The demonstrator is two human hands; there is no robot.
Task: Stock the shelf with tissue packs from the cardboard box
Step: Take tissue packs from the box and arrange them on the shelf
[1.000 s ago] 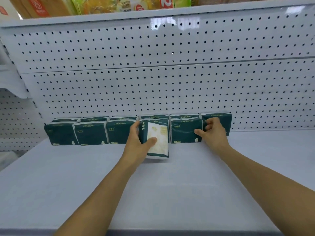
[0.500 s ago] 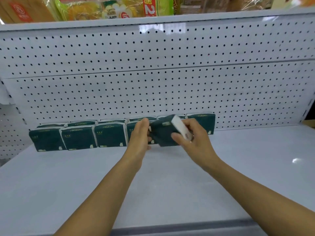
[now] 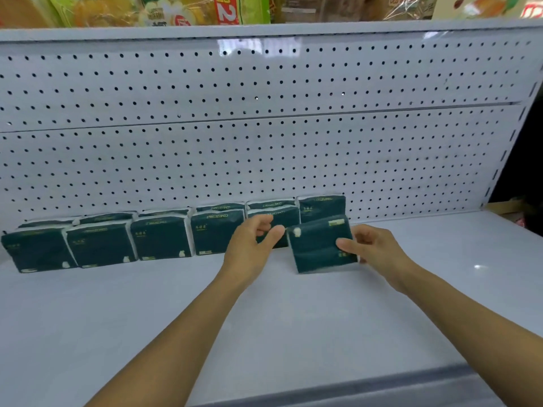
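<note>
A dark green, plastic-wrapped rectangular tissue pack (image 3: 321, 245) is held upright and slightly tilted at the right end of the front row, its lower edge on or just above the pale grey metal shelf (image 3: 293, 318); contact cannot be confirmed. Its long axis runs left to right, roughly parallel to the white perforated back panel (image 3: 264, 160). The pack is pinched at its right edge by the right hand (image 3: 373, 249), thumb on the near face and fingers curled behind. Just to its left, the left hand (image 3: 252, 245) is seen loosely spread and holding nothing, thumb extended towards the pack's upper left corner without clearly touching it. Behind and to the left, a double row of matching green tissue packs (image 3: 161, 239) is lined up against the panel. The slot in front of the last rear pack (image 3: 321, 207) appears to be the target, reached by a short push away, with the right hand the nearer. Packaged snacks (image 3: 147, 10) are stocked above.
</note>
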